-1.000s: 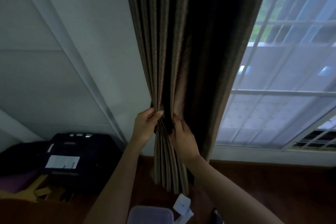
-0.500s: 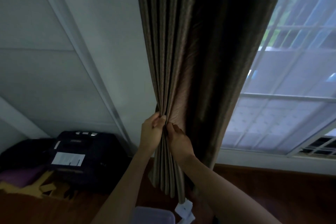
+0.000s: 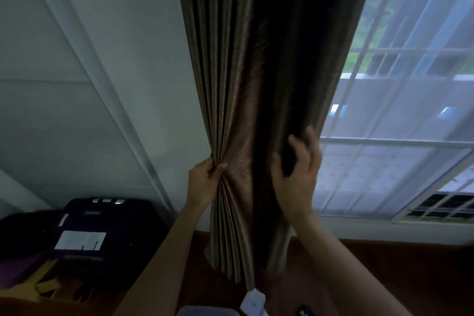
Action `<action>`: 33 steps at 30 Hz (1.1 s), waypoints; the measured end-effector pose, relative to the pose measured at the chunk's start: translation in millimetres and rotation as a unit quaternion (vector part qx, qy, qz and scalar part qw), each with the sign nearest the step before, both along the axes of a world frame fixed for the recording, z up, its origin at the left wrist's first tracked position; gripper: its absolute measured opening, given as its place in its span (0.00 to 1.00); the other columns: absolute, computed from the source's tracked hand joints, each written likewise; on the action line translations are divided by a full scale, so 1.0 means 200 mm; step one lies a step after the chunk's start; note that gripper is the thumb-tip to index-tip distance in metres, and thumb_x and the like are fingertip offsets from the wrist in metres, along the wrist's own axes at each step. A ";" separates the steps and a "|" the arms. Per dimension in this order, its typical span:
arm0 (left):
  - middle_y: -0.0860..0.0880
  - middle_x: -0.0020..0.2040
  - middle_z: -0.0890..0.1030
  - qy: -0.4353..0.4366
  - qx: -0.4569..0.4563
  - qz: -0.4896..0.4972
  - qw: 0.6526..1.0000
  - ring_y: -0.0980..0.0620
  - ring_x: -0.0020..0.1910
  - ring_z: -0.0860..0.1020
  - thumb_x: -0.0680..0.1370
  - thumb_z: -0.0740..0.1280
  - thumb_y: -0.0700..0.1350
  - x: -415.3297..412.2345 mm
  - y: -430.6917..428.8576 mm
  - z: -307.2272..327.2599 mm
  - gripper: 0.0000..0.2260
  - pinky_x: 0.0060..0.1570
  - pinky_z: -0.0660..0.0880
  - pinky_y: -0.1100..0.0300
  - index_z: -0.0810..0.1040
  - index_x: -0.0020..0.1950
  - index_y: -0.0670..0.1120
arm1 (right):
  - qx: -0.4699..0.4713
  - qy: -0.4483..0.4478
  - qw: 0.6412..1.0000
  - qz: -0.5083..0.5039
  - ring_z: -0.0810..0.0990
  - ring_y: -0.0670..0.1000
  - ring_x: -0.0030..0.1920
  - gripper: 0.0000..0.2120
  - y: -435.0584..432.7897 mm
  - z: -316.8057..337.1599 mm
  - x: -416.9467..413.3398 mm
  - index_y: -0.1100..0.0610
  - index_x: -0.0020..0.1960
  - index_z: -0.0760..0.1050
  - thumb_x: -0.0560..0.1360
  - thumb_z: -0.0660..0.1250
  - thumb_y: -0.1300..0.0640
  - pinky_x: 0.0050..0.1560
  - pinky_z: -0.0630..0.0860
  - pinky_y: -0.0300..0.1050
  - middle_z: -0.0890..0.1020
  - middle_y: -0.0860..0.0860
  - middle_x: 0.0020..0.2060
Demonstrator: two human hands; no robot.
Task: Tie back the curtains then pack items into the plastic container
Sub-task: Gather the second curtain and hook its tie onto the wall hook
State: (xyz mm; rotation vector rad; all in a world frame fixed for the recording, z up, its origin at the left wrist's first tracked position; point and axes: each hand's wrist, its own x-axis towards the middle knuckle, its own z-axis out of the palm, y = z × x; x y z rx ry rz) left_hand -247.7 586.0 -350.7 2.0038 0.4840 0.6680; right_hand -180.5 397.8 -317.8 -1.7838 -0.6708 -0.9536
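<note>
A dark brown pleated curtain (image 3: pixel 246 90) hangs from the top of the view down to the floor, in front of me. My left hand (image 3: pixel 205 182) pinches a bunch of pleats on the curtain's left edge. My right hand (image 3: pixel 297 172) is at the curtain's right edge, fingers curled around the fabric there, slightly blurred. A white tag (image 3: pixel 252 303) dangles at the curtain's lower hem. The pale rim of a plastic container (image 3: pixel 207 312) shows at the bottom edge, mostly cut off.
A window with white bars and a sheer curtain (image 3: pixel 400 141) fills the right side. A white wall (image 3: pixel 102 84) is on the left. A dark suitcase (image 3: pixel 102 233) with a white label lies on the brown floor (image 3: pixel 397 264) at lower left.
My right hand has left the pleats beside the left hand and moved right to the curtain's far edge. The left hand keeps its grip on the pleats.
</note>
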 end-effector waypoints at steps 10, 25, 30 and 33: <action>0.37 0.35 0.80 -0.003 -0.017 -0.014 1.000 0.53 0.33 0.74 0.77 0.69 0.46 0.04 0.00 -0.04 0.16 0.32 0.69 0.62 0.75 0.39 0.33 | -0.077 0.181 0.980 -0.009 0.76 0.51 0.34 0.26 -0.05 -0.05 0.22 0.50 0.74 0.65 0.78 0.61 0.65 0.35 0.70 0.43 0.79 0.52 0.36; 0.51 0.45 0.84 0.016 -0.108 -0.043 0.993 0.57 0.44 0.82 0.78 0.66 0.43 0.00 -0.11 0.02 0.06 0.45 0.78 0.63 0.81 0.52 0.47 | -0.295 0.187 0.931 0.102 0.84 0.55 0.41 0.32 0.19 -0.42 -0.13 0.54 0.75 0.63 0.74 0.69 0.63 0.37 0.80 0.44 0.81 0.56 0.60; 0.51 0.43 0.84 0.026 -0.103 -0.040 0.994 0.58 0.43 0.83 0.78 0.68 0.45 -0.03 -0.12 0.02 0.06 0.45 0.78 0.64 0.82 0.50 0.45 | -0.320 0.176 0.925 0.105 0.85 0.52 0.48 0.33 0.20 -0.43 -0.16 0.58 0.74 0.65 0.72 0.73 0.59 0.43 0.81 0.40 0.76 0.54 0.67; 0.51 0.44 0.84 0.026 -0.114 -0.043 0.992 0.57 0.44 0.83 0.76 0.69 0.44 -0.05 -0.14 0.04 0.04 0.45 0.77 0.67 0.82 0.49 0.48 | -0.322 0.203 0.915 0.133 0.83 0.51 0.51 0.34 0.19 -0.47 -0.18 0.54 0.77 0.58 0.75 0.69 0.59 0.48 0.80 0.40 0.67 0.52 0.74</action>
